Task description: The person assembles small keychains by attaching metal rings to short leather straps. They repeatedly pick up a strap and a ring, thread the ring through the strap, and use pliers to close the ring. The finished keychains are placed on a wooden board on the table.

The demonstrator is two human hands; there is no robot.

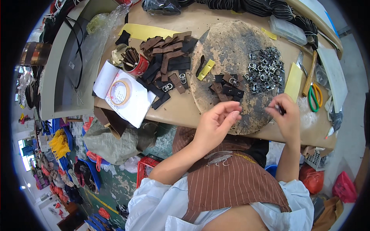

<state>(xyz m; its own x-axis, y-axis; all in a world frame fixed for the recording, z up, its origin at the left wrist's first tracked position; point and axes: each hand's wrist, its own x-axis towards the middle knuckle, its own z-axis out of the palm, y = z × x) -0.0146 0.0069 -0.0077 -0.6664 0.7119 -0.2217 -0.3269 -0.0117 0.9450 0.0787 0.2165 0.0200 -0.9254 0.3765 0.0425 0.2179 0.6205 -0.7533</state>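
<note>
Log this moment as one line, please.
left hand: loosely curled over round board | right hand: holding small dark item | metal clasps: heaped on board

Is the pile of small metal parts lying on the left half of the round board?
No, the pile of small metal parts lies on the right half of the round board, beyond the right hand.

On the table (175,115), the board (223,42) carries clasps (265,69) on its right half, with straps (233,91) left of them. Left of the board lie strips (169,61), then a can (142,67); nearer, a ring (128,93) rests on paper (135,111). Scissors (310,101) lie right of the right hand (284,111), past the board.
</note>
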